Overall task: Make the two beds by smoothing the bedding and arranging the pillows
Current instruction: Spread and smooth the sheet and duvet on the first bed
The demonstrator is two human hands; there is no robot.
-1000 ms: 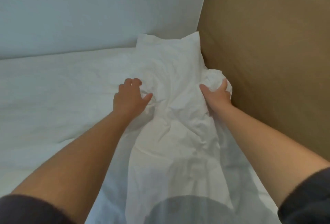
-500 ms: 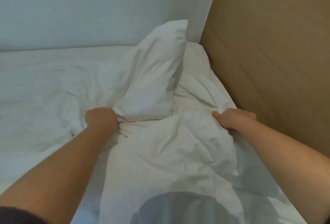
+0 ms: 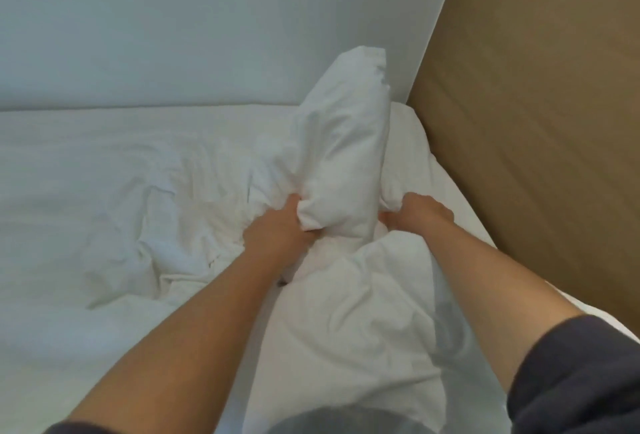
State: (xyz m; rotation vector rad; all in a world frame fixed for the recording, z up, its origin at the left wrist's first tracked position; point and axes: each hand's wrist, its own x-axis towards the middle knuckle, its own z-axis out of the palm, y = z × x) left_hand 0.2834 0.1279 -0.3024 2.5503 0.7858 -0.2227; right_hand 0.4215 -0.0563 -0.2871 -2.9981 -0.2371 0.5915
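Note:
A white pillow (image 3: 341, 156) stands on end in the bed's far right corner, its top leaning against the wall. My left hand (image 3: 277, 229) grips its lower left corner. My right hand (image 3: 417, 213) holds the lower right edge, with its fingers tucked under the fabric. A rumpled white duvet (image 3: 349, 322) runs from the pillow's base toward me, between my forearms. The white sheet (image 3: 86, 174) covers the mattress to the left, creased near the pillow.
A pale wall (image 3: 173, 25) closes off the far side of the bed. A brown wooden panel (image 3: 540, 104) rises tight along the bed's right edge. A second white cushion (image 3: 405, 149) lies flat behind the upright pillow in the corner.
The pillow has risen from lying flat to standing upright. Both hands pulled back toward me, then drew closer together at its base.

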